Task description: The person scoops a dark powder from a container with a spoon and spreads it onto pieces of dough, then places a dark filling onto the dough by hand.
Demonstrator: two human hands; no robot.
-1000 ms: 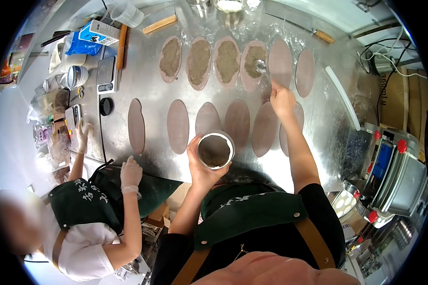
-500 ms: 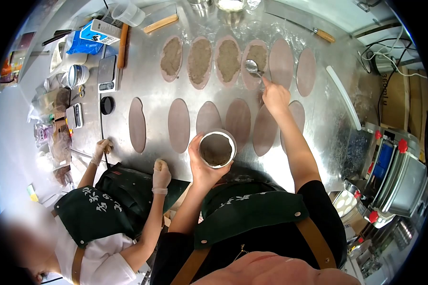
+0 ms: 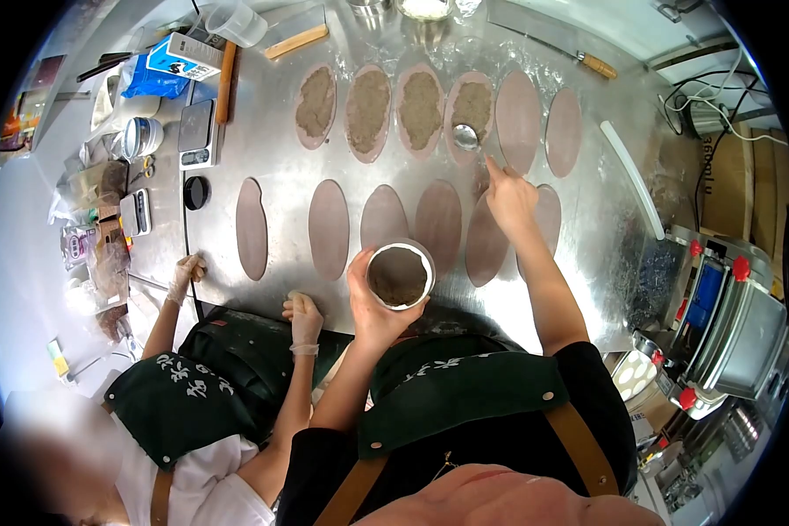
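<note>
My left hand is wrapped round a white-rimmed tub, tilted so that grey-brown paste shows inside. With my right hand I grip a metal spoon, its bowl at the near end of the fourth oval dough sheet in the back row. Paste covers much of that sheet. Three sheets to its left also carry spread paste. Two bare dough sheets lie to the right. A front row of bare ovals lies nearer me, partly hidden by my hands and the tub.
At my left stands a co-worker with gloved hands at the table edge. A scale, a rolling pin and a carton sit at the left. A long knife lies at the back, a white rod at the right.
The spoon and my right hand have moved slightly toward me, to the near end of the fourth sheet. The co-worker's right-side gloved hand has shifted a little. The tub stays in place.
</note>
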